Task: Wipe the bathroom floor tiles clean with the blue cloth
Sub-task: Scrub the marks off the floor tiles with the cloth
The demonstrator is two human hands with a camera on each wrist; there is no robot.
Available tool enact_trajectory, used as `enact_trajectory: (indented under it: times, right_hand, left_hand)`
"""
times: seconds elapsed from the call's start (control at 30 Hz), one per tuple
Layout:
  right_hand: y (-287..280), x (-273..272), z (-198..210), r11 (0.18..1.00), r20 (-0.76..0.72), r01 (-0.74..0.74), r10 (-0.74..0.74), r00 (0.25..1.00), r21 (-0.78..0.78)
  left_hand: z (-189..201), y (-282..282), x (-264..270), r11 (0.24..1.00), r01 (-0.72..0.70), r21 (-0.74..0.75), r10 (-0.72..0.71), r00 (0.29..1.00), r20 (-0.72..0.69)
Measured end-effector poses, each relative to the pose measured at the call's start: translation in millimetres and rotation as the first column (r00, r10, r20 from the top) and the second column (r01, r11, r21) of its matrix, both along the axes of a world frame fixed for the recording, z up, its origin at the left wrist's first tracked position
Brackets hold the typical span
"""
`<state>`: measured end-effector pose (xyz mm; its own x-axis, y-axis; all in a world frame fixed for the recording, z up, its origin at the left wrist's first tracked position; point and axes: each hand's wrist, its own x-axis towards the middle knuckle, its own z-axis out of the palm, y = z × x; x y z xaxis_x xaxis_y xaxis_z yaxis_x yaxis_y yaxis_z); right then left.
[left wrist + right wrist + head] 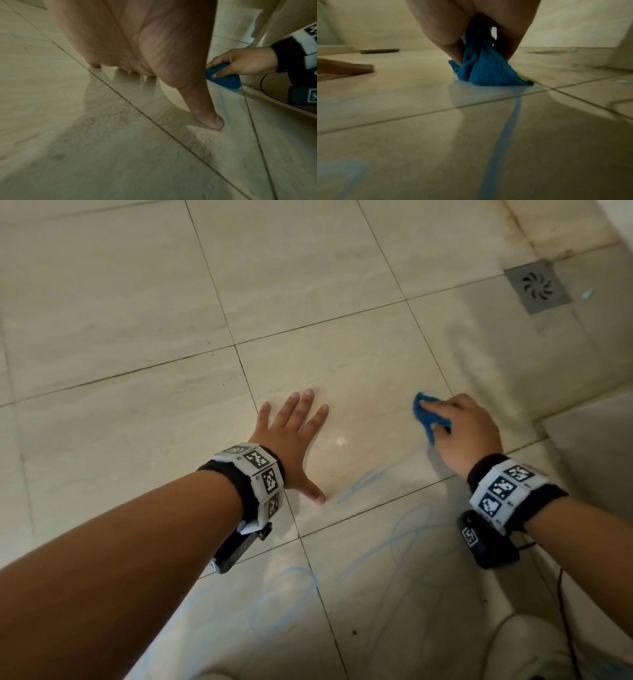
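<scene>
My right hand [459, 422] grips a bunched blue cloth [426, 416] and presses it onto the beige floor tiles [359, 364]. The cloth [486, 73] shows between thumb and fingers in the right wrist view, touching the floor; the left wrist view has the cloth [224, 78] under that hand [240, 63]. My left hand [291, 440] lies flat on the tile with fingers spread, holding nothing; its thumb [209, 120] touches the floor. Faint blue scribble marks [404, 535] cross the tiles nearer to me, and a blue line [505, 128] runs back from the cloth.
A square metal floor drain [536, 285] sits at the far right, with grimy grout along the wall beyond it. A raised pale ledge [592, 446] stands to the right of my right hand. A thin cable [565, 611] hangs from the right wrist.
</scene>
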<state>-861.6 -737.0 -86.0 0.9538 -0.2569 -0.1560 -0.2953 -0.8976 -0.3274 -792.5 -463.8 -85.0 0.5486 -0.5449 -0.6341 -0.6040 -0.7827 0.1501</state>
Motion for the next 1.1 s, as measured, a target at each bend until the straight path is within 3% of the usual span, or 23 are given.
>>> enact_trajectory:
  times: [0.07, 0.13, 0.27, 0.33, 0.4, 0.47, 0.53, 0.63, 0.73, 0.83, 0.9, 1.0, 1.07, 1.1]
  right_hand:
    - [2, -5, 1, 0.995, -0.032, 0.048, -0.051, 0.998, -0.087]
    - [19, -15, 2, 0.989, -0.057, -0.01, 0.001, 0.998, -0.148]
    - [28, -24, 3, 0.973, -0.04, -0.231, 0.232, 0.972, 0.019]
    - [8, -15, 2, 0.984, -0.049, -0.167, 0.17, 0.984, 0.068]
    - [-9, -8, 5, 0.998, -0.05, 0.006, -0.003, 0.999, 0.064]
    - [-7, -11, 6, 0.998, -0.092, 0.05, -0.053, 0.994, -0.033]
    - [11, -20, 6, 0.986, -0.108, -0.092, 0.077, 0.991, -0.14]
    - [19, -26, 1, 0.97, -0.064, -0.241, 0.239, 0.969, -0.018]
    - [-8, -17, -5, 0.998, -0.044, -0.046, 0.048, 0.998, 0.052]
    - [-17, -20, -4, 0.986, -0.021, 0.168, -0.168, 0.986, 0.012]
    - [3, -30, -4, 0.997, -0.011, 0.071, -0.071, 0.997, -0.034]
    - [29, -41, -3, 0.983, 0.001, -0.179, 0.179, 0.984, 0.039]
    - [17, -37, -6, 0.983, 0.007, -0.179, 0.179, 0.984, 0.033]
    - [4, -33, -8, 0.995, 0.018, -0.101, 0.1, 0.995, 0.019]
  left_hand:
    - [0, 0, -1, 1.0, 0.001, 0.001, -0.001, 1.0, 0.002]
    - [-1, 0, 0, 1.0, -0.001, -0.001, 0.001, 1.0, 0.006]
    - [1, 0, -1, 1.0, -0.002, 0.007, 0.002, 1.0, 0.004]
    - [1, 0, -1, 1.0, -0.001, 0.007, 0.001, 1.0, 0.005]
    - [1, 0, 0, 1.0, -0.004, 0.005, 0.004, 1.0, 0.002]
    - [1, -1, 0, 1.0, -0.002, 0.003, 0.002, 1.0, -0.002]
    - [1, 0, 0, 1.0, 0.0, 0.005, 0.0, 1.0, 0.004]
    - [0, 0, 0, 1.0, -0.007, -0.001, 0.007, 1.0, 0.01]
    - [1, 0, -1, 1.0, -0.005, 0.006, 0.005, 1.0, 0.008]
    - [1, -1, 0, 1.0, -0.006, 0.003, 0.006, 1.0, -0.002]
    - [0, -1, 1, 1.0, -0.009, -0.003, 0.009, 1.0, -0.005]
    - [0, 0, 0, 1.0, -0.01, -0.01, 0.01, 1.0, -0.002]
    - [1, 1, 0, 1.0, -0.007, -0.012, 0.007, 1.0, 0.002]
    - [1, 1, 0, 1.0, -0.006, -0.013, 0.006, 1.0, 0.004]
